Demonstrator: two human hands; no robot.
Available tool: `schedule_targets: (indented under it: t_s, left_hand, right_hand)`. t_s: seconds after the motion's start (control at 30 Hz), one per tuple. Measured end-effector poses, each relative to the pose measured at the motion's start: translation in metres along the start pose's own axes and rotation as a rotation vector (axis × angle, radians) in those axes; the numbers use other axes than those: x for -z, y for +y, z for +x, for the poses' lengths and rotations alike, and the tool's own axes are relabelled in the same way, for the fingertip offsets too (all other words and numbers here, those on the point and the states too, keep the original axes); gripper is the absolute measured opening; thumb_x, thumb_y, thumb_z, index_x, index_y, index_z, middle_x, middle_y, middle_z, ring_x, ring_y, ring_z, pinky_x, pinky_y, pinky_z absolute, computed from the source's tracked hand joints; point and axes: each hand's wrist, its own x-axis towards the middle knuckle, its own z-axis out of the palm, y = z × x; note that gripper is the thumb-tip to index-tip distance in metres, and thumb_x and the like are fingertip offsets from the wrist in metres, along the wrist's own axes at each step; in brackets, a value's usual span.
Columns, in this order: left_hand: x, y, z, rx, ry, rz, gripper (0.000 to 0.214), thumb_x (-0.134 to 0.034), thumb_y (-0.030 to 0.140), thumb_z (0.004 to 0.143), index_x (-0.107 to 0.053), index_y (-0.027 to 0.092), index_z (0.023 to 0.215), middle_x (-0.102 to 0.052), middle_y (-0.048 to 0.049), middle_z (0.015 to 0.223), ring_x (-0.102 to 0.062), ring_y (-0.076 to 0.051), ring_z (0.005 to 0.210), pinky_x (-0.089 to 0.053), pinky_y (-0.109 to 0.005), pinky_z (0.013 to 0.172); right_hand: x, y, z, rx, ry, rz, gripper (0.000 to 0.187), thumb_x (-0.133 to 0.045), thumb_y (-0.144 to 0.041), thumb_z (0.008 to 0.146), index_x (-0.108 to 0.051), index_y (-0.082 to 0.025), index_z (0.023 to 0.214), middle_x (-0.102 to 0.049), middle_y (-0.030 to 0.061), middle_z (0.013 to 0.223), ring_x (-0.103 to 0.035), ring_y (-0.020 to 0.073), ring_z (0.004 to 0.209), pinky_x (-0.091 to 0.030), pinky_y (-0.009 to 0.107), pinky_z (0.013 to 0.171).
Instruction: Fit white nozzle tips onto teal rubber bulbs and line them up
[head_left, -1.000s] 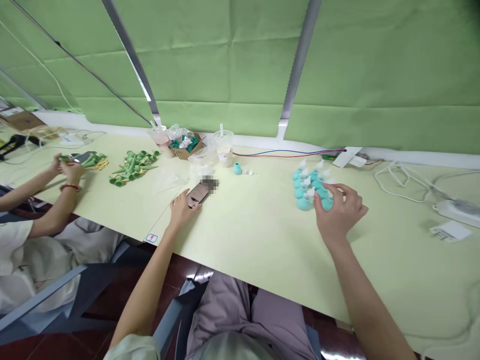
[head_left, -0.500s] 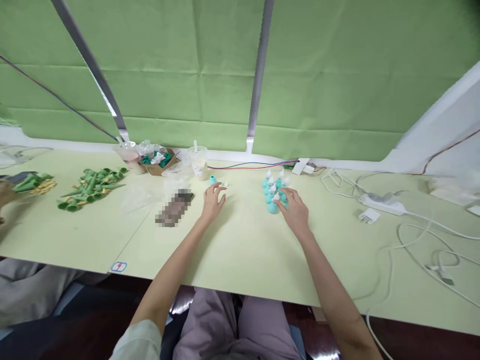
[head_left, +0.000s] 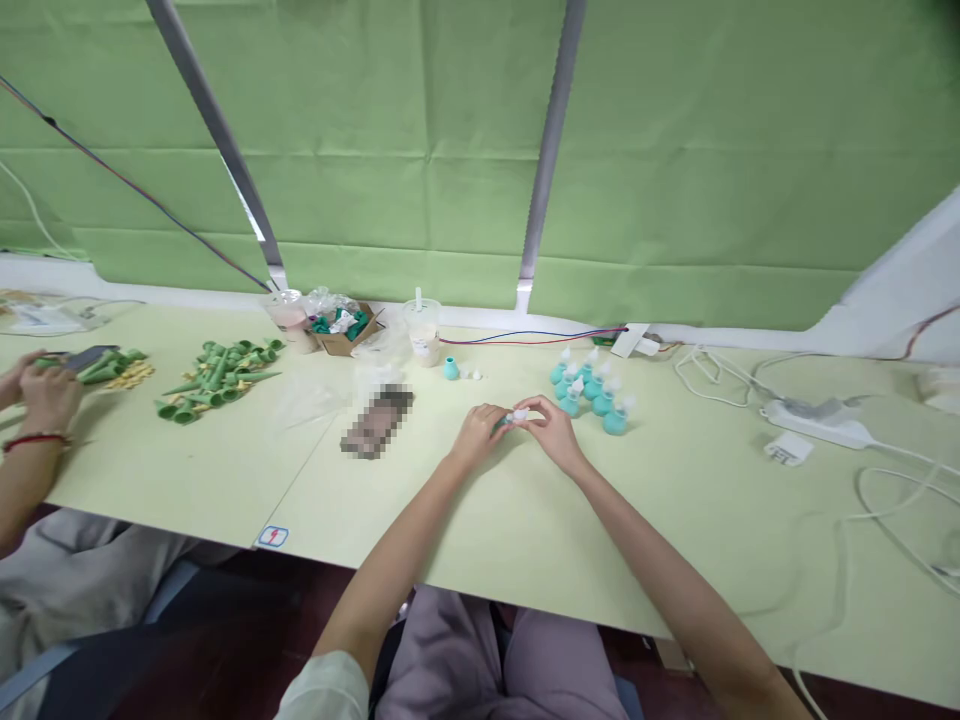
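My left hand (head_left: 477, 432) and my right hand (head_left: 550, 428) meet over the middle of the pale yellow-green table (head_left: 487, 500). Both pinch one small teal bottle with a white cap (head_left: 513, 417) between their fingertips. Just behind and right of my hands stands a cluster of several teal bottles with white caps (head_left: 592, 392). A lone teal bottle body (head_left: 451, 369) and small white caps (head_left: 471, 375) lie further back, left of the cluster.
A phone (head_left: 377, 422) lies left of my hands. Behind it are plastic cups (head_left: 424, 332), a cardboard box of parts (head_left: 343, 328) and plastic bags. Green cones (head_left: 217, 368) lie at left, where another person's hands (head_left: 41, 390) work. Cables and a power strip (head_left: 817, 420) fill the right.
My left hand left the lone bottle and caps and came back to the middle. My right hand drew away from the cluster with a bottle. Both hands now hold it together.
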Motion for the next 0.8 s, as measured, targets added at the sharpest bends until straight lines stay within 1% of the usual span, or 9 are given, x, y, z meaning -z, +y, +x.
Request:
schedule_targets:
  t_s: [0.13, 0.2, 0.33, 0.4, 0.47, 0.57, 0.67, 0.73, 0.8]
  left_hand:
    - [0.0, -0.015, 0.002, 0.093, 0.048, 0.057, 0.026, -0.047, 0.034, 0.095, -0.065, 0.017, 0.103, -0.068, -0.0102, 0.093, -0.062, -0.023, 0.088, -0.044, -0.037, 0.082]
    - [0.003, -0.023, 0.002, 0.119, 0.099, 0.108, 0.027, -0.047, 0.036, 0.094, -0.067, 0.017, 0.098, -0.068, -0.01, 0.089, -0.061, -0.023, 0.086, -0.043, -0.038, 0.082]
    - [0.008, -0.033, 0.0, 0.236, 0.207, 0.164, 0.029, -0.05, 0.038, 0.093, -0.069, 0.016, 0.089, -0.067, -0.0094, 0.079, -0.06, -0.023, 0.08, -0.042, -0.038, 0.078]
    - [0.009, -0.034, -0.001, 0.289, 0.252, 0.161, 0.029, -0.05, 0.037, 0.093, -0.069, 0.016, 0.092, -0.068, -0.0097, 0.082, -0.06, -0.023, 0.082, -0.041, -0.038, 0.079]
    - [0.01, -0.033, -0.001, 0.315, 0.297, 0.143, 0.027, -0.05, 0.037, 0.093, -0.068, 0.017, 0.097, -0.068, -0.0099, 0.09, -0.06, -0.023, 0.087, -0.041, -0.038, 0.083]
    - [0.016, -0.034, 0.003, 0.351, 0.392, 0.087, 0.026, -0.051, 0.036, 0.093, -0.067, 0.017, 0.098, -0.068, -0.0092, 0.093, -0.06, -0.023, 0.09, -0.042, -0.036, 0.085]
    - [0.03, -0.045, 0.013, 0.399, 0.528, 0.01, 0.022, -0.054, 0.033, 0.09, -0.067, 0.016, 0.096, -0.067, -0.008, 0.095, -0.06, -0.021, 0.089, -0.044, -0.033, 0.085]
    - [0.044, -0.061, 0.024, 0.46, 0.621, 0.004, 0.019, -0.06, 0.03, 0.086, -0.068, 0.016, 0.096, -0.065, -0.0085, 0.102, -0.059, -0.021, 0.097, -0.044, -0.033, 0.09]
    - [0.056, -0.079, 0.036, 0.536, 0.637, 0.033, 0.021, -0.065, 0.03, 0.082, -0.069, 0.015, 0.095, -0.061, -0.0105, 0.107, -0.056, -0.024, 0.102, -0.046, -0.032, 0.086]
  right_hand:
    - [-0.026, 0.015, 0.02, 0.024, 0.07, -0.016, 0.021, -0.067, -0.035, 0.07, -0.059, -0.02, 0.083, -0.067, 0.0053, 0.091, -0.063, 0.0205, 0.089, -0.054, 0.03, 0.066]
    - [-0.035, 0.022, 0.025, 0.066, 0.163, -0.044, 0.022, -0.066, -0.037, 0.071, -0.058, -0.02, 0.082, -0.067, 0.0064, 0.091, -0.063, 0.0205, 0.089, -0.053, 0.03, 0.065]
    - [-0.044, 0.035, 0.022, 0.052, 0.391, -0.04, 0.025, -0.065, -0.04, 0.072, -0.051, -0.019, 0.075, -0.066, 0.0078, 0.089, -0.062, 0.0204, 0.088, -0.052, 0.029, 0.063]
    - [-0.043, 0.042, 0.02, 0.0, 0.448, -0.018, 0.027, -0.064, -0.041, 0.072, -0.052, -0.019, 0.08, -0.065, 0.0089, 0.094, -0.061, 0.0199, 0.089, -0.052, 0.029, 0.063]
    - [-0.04, 0.049, 0.02, -0.036, 0.455, 0.013, 0.031, -0.062, -0.041, 0.073, -0.053, -0.019, 0.092, -0.064, 0.0095, 0.1, -0.061, 0.0192, 0.091, -0.052, 0.028, 0.065]
    - [-0.038, 0.06, 0.024, -0.075, 0.37, 0.063, 0.037, -0.059, -0.04, 0.074, -0.057, -0.019, 0.104, -0.064, 0.0095, 0.103, -0.061, 0.0182, 0.089, -0.052, 0.03, 0.072]
    - [-0.039, 0.067, 0.029, -0.132, 0.295, 0.105, 0.033, -0.06, -0.043, 0.072, -0.063, -0.018, 0.094, -0.066, 0.0093, 0.099, -0.062, 0.0184, 0.081, -0.052, 0.033, 0.075]
    - [-0.041, 0.067, 0.032, -0.147, 0.271, 0.1, 0.03, -0.06, -0.044, 0.072, -0.063, -0.019, 0.087, -0.067, 0.0083, 0.094, -0.062, 0.019, 0.079, -0.05, 0.034, 0.075]
    - [-0.042, 0.065, 0.033, -0.14, 0.257, 0.053, 0.027, -0.06, -0.045, 0.072, -0.063, -0.02, 0.083, -0.068, 0.0066, 0.09, -0.06, 0.019, 0.077, -0.049, 0.033, 0.074]
